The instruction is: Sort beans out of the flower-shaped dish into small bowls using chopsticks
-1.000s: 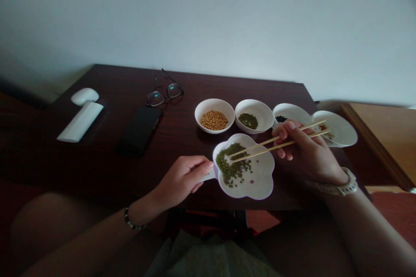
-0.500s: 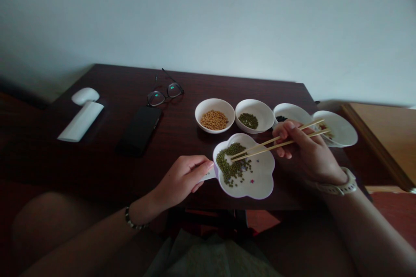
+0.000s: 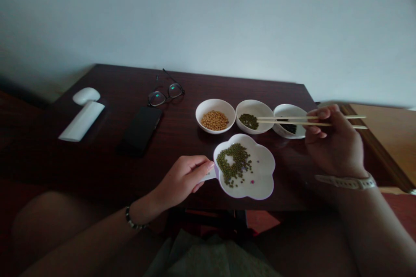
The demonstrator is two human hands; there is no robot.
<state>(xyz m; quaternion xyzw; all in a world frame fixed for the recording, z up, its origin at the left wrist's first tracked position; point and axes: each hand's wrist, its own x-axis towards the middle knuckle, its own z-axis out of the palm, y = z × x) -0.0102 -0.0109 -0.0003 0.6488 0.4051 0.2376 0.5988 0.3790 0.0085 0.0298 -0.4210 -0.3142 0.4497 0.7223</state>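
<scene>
So, a dark wooden table [image 3: 201,86] lies under both hands. Far ahead of the left hand [image 3: 183,179] are eyeglasses [image 3: 170,94], a black phone [image 3: 139,132] and a white oblong case [image 3: 81,121]. Just to the right of this hand sits a white flower-shaped dish [image 3: 264,181], and its fingers press together around the short handle [image 3: 209,175]. Inside the dish, green mung beans [image 3: 232,164] lie in a loose heap. Ahead of the right hand [image 3: 334,140] stand a white bowl of black beans [image 3: 289,109], a white bowl of mung beans [image 3: 255,104] and, further left, a white bowl of soybeans [image 3: 214,103]. This hand pinches wooden chopsticks [image 3: 279,118] between thumb and fingers, with the tips over the mung bean bowl; it is too dark to tell if they hold a bean. The beans seem light, hard and slippery, so they are probably best taken with the very tips. The dish seems light, and its handle gives the natural hold.
</scene>
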